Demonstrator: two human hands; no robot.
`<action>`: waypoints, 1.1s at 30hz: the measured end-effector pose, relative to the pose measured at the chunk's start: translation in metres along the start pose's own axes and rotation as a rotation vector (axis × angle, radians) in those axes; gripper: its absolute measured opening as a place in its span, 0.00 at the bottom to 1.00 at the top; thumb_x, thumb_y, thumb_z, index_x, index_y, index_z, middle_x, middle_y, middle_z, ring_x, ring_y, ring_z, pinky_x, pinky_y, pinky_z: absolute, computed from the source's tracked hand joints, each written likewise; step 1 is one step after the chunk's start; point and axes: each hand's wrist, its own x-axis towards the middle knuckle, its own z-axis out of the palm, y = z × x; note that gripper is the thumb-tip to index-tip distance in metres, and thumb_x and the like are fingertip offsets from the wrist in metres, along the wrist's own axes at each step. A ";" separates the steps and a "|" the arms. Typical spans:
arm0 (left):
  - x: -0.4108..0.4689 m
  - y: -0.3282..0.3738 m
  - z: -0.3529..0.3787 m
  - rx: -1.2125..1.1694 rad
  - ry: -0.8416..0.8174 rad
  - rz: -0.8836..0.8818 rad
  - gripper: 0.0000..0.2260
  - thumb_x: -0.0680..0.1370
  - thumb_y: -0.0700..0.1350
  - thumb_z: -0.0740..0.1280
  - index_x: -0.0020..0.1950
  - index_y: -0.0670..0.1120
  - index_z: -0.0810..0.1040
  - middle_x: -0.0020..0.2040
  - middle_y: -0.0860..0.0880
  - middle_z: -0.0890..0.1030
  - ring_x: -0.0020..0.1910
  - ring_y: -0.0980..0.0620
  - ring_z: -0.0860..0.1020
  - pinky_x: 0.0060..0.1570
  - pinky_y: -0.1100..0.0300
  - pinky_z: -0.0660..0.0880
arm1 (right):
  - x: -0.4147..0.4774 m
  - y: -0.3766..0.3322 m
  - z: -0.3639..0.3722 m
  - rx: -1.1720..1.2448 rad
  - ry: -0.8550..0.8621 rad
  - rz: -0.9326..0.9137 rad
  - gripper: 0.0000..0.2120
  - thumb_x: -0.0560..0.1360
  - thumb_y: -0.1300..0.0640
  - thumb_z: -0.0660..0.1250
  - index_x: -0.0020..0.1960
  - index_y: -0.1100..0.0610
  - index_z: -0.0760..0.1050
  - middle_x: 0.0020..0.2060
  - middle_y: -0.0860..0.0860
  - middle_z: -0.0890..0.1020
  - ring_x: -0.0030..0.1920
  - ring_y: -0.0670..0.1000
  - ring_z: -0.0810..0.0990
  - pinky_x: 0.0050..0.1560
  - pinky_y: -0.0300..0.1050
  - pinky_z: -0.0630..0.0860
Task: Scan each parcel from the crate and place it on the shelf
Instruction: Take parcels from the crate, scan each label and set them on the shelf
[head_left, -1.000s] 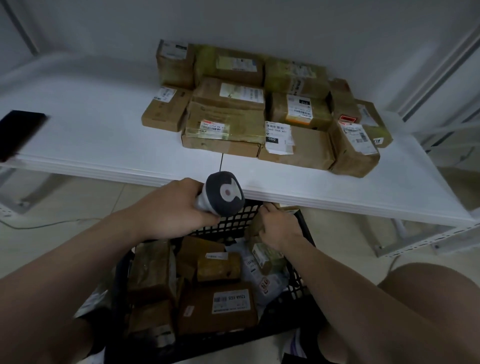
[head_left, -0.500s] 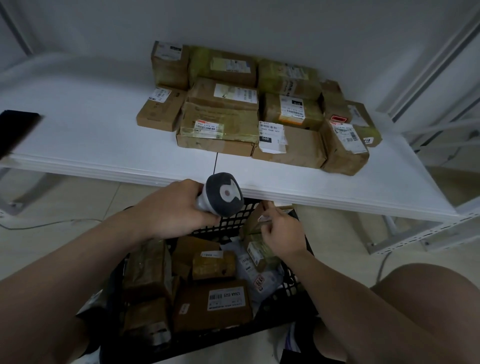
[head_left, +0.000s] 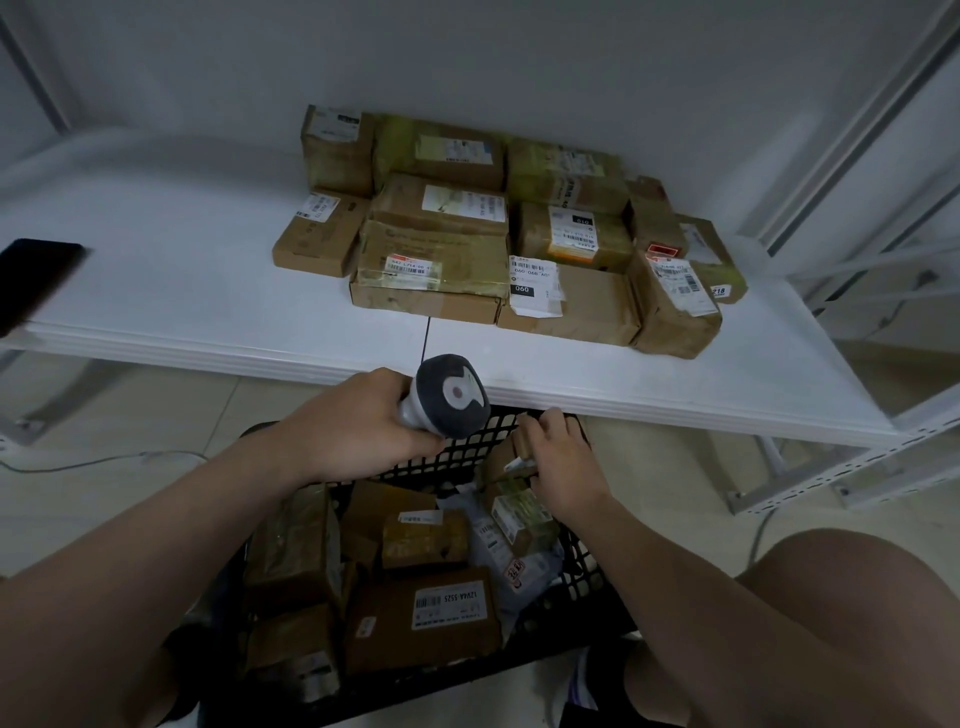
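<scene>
Parcel first: a small brown one at the far right corner of the crate, up against the mesh wall and half hidden behind my right hand. My fingers curl round it in a pinch. I cannot tell whether it is off the pile beneath or only tipped up. A white slip shows at its near edge, but I cannot see which face carries the barcode.

My left hand is wrapped round the handle of the scanner, whose grey head sits over the crate's far wall, just beside the parcel and pointing away from me.

I judge this to be the pick-up, before the scan. Next I need to lift the parcel clear of the wall, turn its label toward the scanner's front, and hold both steady for the read.

More parcels lie in the crate, so plenty of the job remains. On the shelf above, a stack sits against the back, toward the right. The bare board at its left looks the easiest spot. A dark flat thing lies at the shelf's left edge.
</scene>
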 end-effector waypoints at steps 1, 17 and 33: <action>0.001 0.000 0.001 0.003 0.002 0.005 0.13 0.72 0.56 0.76 0.51 0.50 0.82 0.44 0.50 0.85 0.44 0.52 0.83 0.52 0.47 0.80 | 0.001 0.000 -0.001 -0.031 -0.011 0.007 0.34 0.74 0.64 0.69 0.78 0.57 0.62 0.67 0.57 0.67 0.64 0.59 0.69 0.60 0.49 0.72; -0.003 0.006 -0.013 -0.111 0.033 0.044 0.13 0.70 0.56 0.75 0.49 0.50 0.84 0.40 0.51 0.86 0.42 0.55 0.83 0.48 0.54 0.79 | 0.017 0.007 -0.046 0.104 -0.143 -0.008 0.22 0.69 0.39 0.76 0.54 0.52 0.76 0.54 0.52 0.77 0.56 0.54 0.77 0.56 0.49 0.77; -0.011 0.008 -0.014 -0.282 0.069 0.045 0.05 0.77 0.43 0.73 0.43 0.47 0.79 0.24 0.54 0.74 0.22 0.59 0.70 0.30 0.59 0.67 | 0.018 0.009 -0.111 0.493 -0.059 -0.004 0.28 0.66 0.50 0.83 0.64 0.52 0.81 0.57 0.49 0.82 0.59 0.50 0.80 0.60 0.47 0.78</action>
